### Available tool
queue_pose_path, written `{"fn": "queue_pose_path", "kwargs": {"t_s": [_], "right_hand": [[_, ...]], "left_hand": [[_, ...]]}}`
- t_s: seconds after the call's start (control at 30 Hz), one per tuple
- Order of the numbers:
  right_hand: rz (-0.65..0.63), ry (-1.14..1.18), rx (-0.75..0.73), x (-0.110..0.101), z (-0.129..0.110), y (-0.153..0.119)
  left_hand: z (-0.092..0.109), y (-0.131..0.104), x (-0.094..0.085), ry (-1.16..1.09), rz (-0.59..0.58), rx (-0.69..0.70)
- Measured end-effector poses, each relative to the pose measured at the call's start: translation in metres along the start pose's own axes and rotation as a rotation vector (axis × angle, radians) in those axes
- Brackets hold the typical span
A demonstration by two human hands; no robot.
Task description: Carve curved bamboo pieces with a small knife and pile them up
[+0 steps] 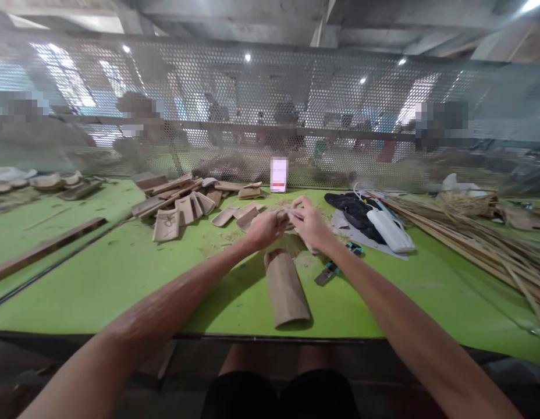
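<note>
My left hand point(267, 226) is closed, its fingers curled near the middle of the green table. My right hand point(311, 222) pinches close against it, fingertips bent. Between the two lies a thin, small greyish piece, too blurred and covered to name. Just below them a curved length of split bamboo point(287, 288) rests with its rounded side up near the front edge. Another pale piece partly shows under my right hand. To the right of the bamboo lies a black tool with teal parts point(337, 265), flat on the table.
Shorter carved bamboo pieces point(166, 225) are heaped at the back left. A phone point(279, 174) stands against the perforated screen point(235, 93). A white device point(390, 230) and black cloth point(352, 212) lie right, beside long bamboo strips point(466, 244). People appear behind the screen.
</note>
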State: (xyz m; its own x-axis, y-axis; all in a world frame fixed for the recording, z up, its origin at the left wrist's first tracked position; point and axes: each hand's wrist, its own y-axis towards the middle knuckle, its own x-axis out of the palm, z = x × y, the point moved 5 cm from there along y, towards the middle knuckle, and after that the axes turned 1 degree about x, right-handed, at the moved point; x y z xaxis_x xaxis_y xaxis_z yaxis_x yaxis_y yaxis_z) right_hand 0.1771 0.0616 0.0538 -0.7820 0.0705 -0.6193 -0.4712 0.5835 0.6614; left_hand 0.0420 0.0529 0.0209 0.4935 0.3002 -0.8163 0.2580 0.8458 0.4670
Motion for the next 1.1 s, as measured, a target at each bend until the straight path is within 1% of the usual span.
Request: {"fn": "queue_pose_path", "kwargs": {"t_s": [0.07,0.1,0.2,0.23,0.33,0.37,0.5,0.6,0.67,0.73,0.77,0.83,0.87,0.9,0.97,1.03,1.1], "right_hand": [[-0.06,0.041,-0.052,0.004,-0.003,0.0],[-0.063,0.039,-0.052,0.004,-0.002,0.0],[0.0,-0.018,-0.009,0.0,0.001,0.0],[0.02,-0.018,-0.017,-0.001,0.001,0.0],[-0.064,0.016,-0.104,0.003,-0.003,0.0],[-0.075,0.009,-0.112,0.004,-0.003,0.0],[-0.004,-0.031,-0.054,0.003,-0.001,0.001],[-0.079,0.021,-0.102,0.007,-0.002,0.0],[-0.064,-0.026,-0.067,0.006,0.008,0.0],[-0.005,-0.118,0.025,0.001,0.026,0.0],[0.003,-0.141,0.063,0.0,0.034,0.0],[0.075,-0.154,0.122,-0.006,0.046,0.0],[0.118,-0.145,0.139,-0.009,0.047,0.0],[0.161,-0.13,0.144,-0.011,0.045,0.0],[0.206,-0.086,0.124,-0.012,0.032,-0.001],[0.173,-0.037,0.058,-0.006,0.013,-0.003],[0.082,-0.018,-0.042,0.002,-0.002,-0.004]], "left_hand": [[-0.003,0.0,0.0,0.009,-0.008,-0.052],[-0.003,0.0,0.0,0.004,-0.004,-0.053],[-0.001,0.001,-0.001,-0.01,0.009,-0.001],[-0.002,0.001,-0.001,-0.005,0.002,-0.004],[-0.006,0.001,0.0,0.009,-0.023,-0.043],[-0.007,0.001,-0.001,0.005,-0.019,-0.041],[-0.006,0.0,-0.002,-0.02,-0.005,0.024],[-0.007,-0.001,-0.003,-0.004,-0.014,-0.005],[-0.007,-0.001,-0.004,-0.006,-0.01,-0.023],[-0.007,0.0,-0.005,-0.009,-0.009,-0.044],[-0.008,0.0,-0.005,-0.004,-0.013,-0.062],[-0.009,0.002,-0.004,0.016,-0.029,-0.092],[-0.009,0.002,-0.003,0.02,-0.036,-0.098],[-0.009,0.002,-0.003,0.013,-0.039,-0.097],[-0.008,0.002,-0.003,-0.023,-0.034,-0.077],[-0.007,0.0,-0.004,-0.054,-0.023,-0.056],[-0.007,-0.001,-0.004,-0.063,-0.032,-0.053]]}}
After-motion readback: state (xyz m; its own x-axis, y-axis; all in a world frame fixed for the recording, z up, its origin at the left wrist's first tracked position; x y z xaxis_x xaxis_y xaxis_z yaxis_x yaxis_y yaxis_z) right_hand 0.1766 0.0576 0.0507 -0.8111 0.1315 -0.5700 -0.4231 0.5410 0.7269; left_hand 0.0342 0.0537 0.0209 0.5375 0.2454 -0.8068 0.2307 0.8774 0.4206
